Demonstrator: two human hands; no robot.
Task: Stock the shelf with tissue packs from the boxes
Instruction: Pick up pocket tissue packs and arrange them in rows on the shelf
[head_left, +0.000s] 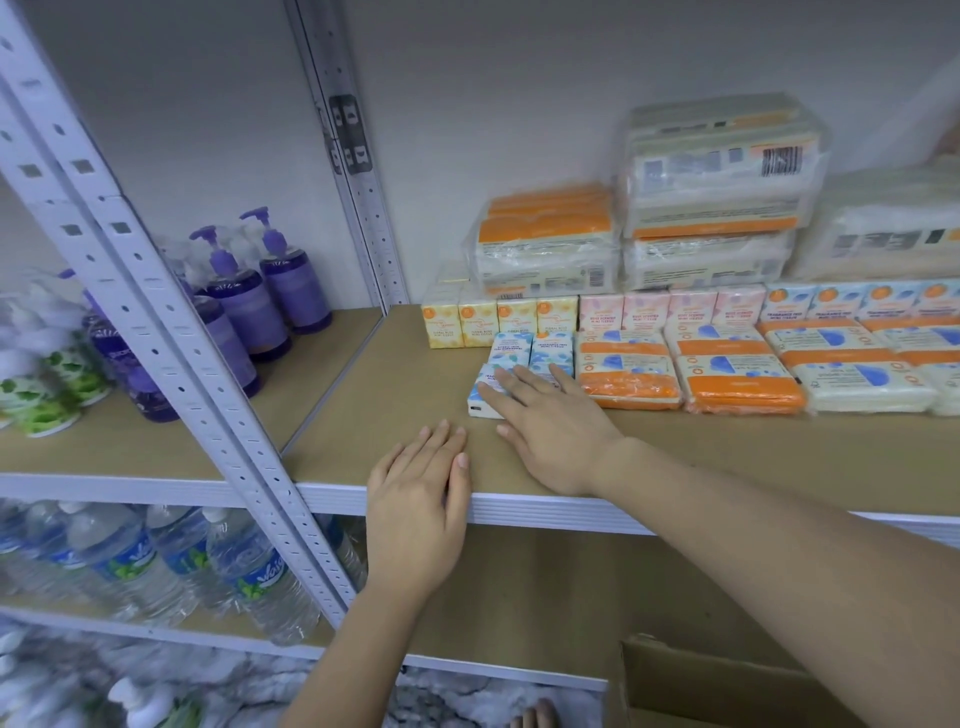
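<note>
A small blue-and-white tissue pack (485, 397) is being pressed flat onto the shelf (374, 415) by the right hand (550, 426), whose fingers are laid out straight across its top rather than curled round it; nothing is being gripped. The pack is being seated at the front left end of the stock, just in front of two matching packs (532, 349) and beside the orange-banded packs (628, 374), apparently so that like goes with like. The left hand (421, 499) is being rested flat and relaxed on the shelf's front edge, holding nothing, probably for steadying. A cardboard box (727, 686) is being kept below right, within reach; its contents cannot be seen.
</note>
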